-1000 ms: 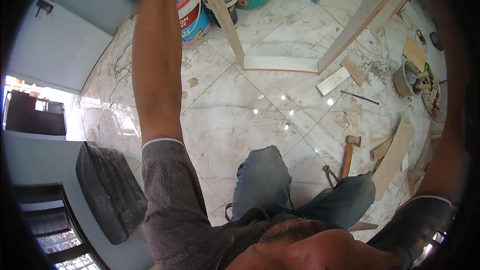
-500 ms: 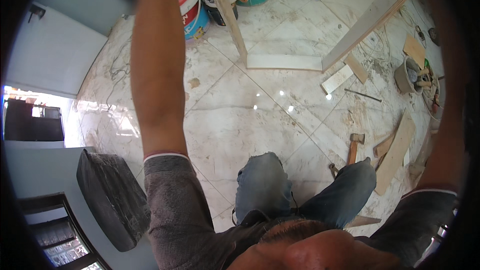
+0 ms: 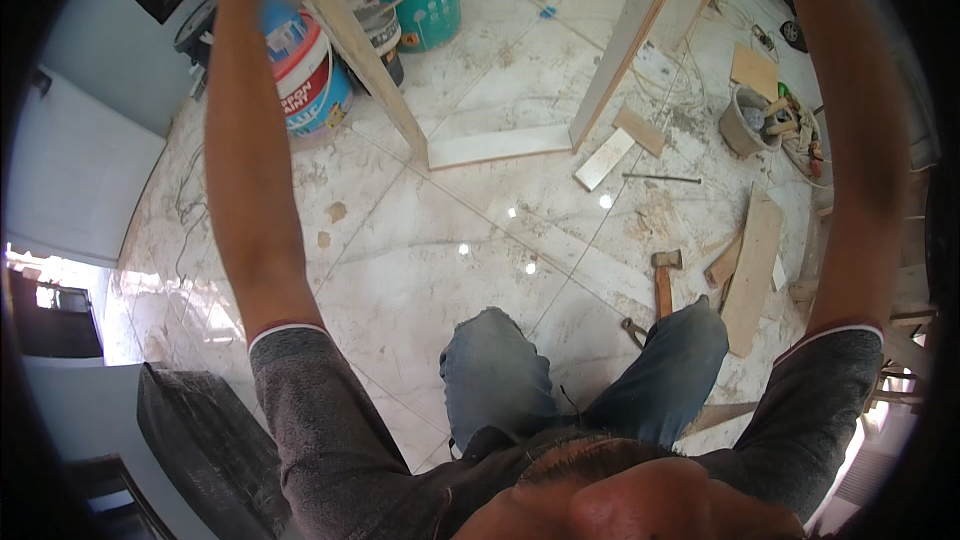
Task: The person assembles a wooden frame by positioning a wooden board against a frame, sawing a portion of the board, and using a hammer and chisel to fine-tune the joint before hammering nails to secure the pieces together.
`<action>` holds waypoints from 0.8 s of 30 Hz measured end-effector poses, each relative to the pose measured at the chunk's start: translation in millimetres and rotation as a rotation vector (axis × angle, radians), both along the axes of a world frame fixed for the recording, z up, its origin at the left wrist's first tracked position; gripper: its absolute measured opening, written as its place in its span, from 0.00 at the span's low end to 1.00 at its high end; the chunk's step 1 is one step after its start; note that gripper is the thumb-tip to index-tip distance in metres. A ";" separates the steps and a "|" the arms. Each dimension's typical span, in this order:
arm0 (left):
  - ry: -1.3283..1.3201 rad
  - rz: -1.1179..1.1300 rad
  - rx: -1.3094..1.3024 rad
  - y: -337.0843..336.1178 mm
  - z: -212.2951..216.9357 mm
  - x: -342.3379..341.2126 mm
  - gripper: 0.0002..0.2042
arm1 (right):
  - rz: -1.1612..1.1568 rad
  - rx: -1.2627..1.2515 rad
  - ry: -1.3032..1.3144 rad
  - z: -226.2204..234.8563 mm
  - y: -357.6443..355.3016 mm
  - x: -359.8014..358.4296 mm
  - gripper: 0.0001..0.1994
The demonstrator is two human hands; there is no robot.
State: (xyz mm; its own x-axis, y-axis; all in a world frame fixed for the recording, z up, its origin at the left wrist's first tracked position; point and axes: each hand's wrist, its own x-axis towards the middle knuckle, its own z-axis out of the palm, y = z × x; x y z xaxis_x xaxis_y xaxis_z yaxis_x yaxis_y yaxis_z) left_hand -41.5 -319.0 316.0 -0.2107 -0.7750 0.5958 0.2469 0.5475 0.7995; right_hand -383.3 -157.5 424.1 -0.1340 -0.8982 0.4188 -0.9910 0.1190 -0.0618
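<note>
Both my arms stretch forward, and my hands are cut off by the upper edge, so what they hold or touch is hidden. In front of me stands a three-sided wooden frame: a left post (image 3: 362,68), a white bottom board (image 3: 500,145) lying along the floor, and a right board (image 3: 628,45). My left forearm passes just left of the left post, over a red, white and blue paint bucket (image 3: 318,90). My right forearm is well to the right of the frame, beside a grey bucket of tools (image 3: 742,128).
A teal bucket (image 3: 430,5) and a dark pail (image 3: 385,40) stand behind the left post. By my right knee lie a hammer (image 3: 664,285), pincers (image 3: 633,330) and planks (image 3: 752,270). Wood offcuts (image 3: 605,160) and a metal rod (image 3: 662,178) rest on the tiles.
The view has shifted, so the frame and buckets appear farther left. My right forearm has come further into view, reaching forward. My left arm still reaches forward.
</note>
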 end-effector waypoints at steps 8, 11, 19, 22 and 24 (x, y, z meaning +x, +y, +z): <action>0.237 -0.113 0.031 4.7 -1.7 16.5 0.33 | 0.026 0.063 -0.470 -42.1 52.8 -20.7 0.35; 0.296 -0.113 0.143 29.9 -27.2 29.8 0.37 | 0.033 0.018 -0.395 -47.4 53.6 -28.7 0.31; -0.397 0.151 0.066 80.6 -129.4 47.6 0.34 | 0.025 -0.139 -0.344 -62.9 62.2 -50.9 0.37; -0.550 0.273 -0.113 71.9 -158.0 42.9 0.30 | 0.007 -0.062 -0.387 -62.2 65.7 -43.9 0.37; -0.584 0.312 -0.083 66.3 -154.7 46.4 0.28 | 0.006 -0.034 -0.433 -59.0 71.4 -40.0 0.36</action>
